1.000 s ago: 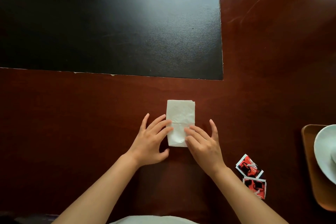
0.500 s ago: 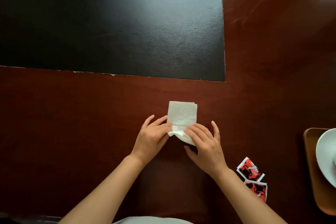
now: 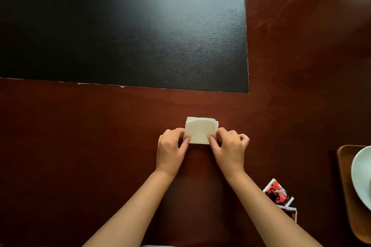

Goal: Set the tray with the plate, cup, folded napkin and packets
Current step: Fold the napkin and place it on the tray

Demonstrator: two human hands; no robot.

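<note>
A white napkin [image 3: 199, 131] lies on the dark wooden table, its near half folded up over the far half. My left hand [image 3: 172, 148] pinches its left edge and my right hand [image 3: 228, 147] pinches its right edge. Two red and black packets [image 3: 278, 193] lie on the table to the right of my right forearm; the nearer one is partly hidden by it. At the right edge sits a brown wooden tray [image 3: 348, 182] with a white plate [image 3: 361, 176] on it, both cut off by the frame. No cup is in view.
A large black mat [image 3: 120, 26] covers the far left and middle of the table. Bare wood [image 3: 301, 66] runs along its right side and between it and the napkin.
The napkin lay as a long rectangle under my fingertips. Both hands lifted its near end and folded it away from me over the far half, so it is now a short square.
</note>
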